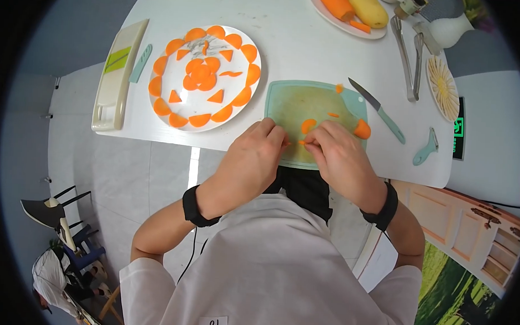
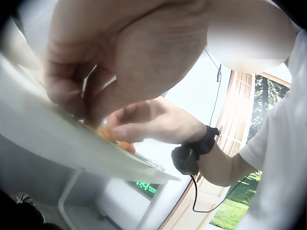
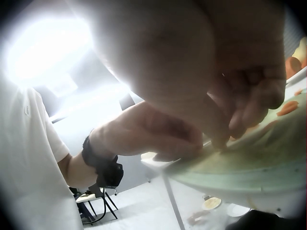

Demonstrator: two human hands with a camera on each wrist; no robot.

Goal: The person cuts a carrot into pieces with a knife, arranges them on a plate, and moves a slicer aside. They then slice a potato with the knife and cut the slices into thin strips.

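Over the front edge of a green cutting board [image 1: 285, 97], my left hand [image 1: 254, 151] and right hand [image 1: 346, 162] work close together, fingertips nearly meeting. The right thumb and fingers pinch a small carrot piece [image 1: 302, 142]. A tiny orange bit also shows at the left fingertips, which pinch it; the fingers hide most of it. Just beyond the right fingers lies a curved carrot slice [image 1: 309, 126]. A carrot chunk [image 1: 362, 129] sits at the board's right edge, with a thin carrot strip [image 1: 333, 114] and carrot scraps [image 1: 339, 88] farther back.
Left of the board, a white plate [image 1: 255, 53] bears carrot slices in a ring, triangles and a flower. Beyond it lies a slicer [image 1: 120, 71]. To the right are a knife [image 1: 382, 112], a peeler [image 1: 426, 148] and tongs [image 1: 409, 59]. Another plate [image 1: 374, 34] holds whole vegetables.
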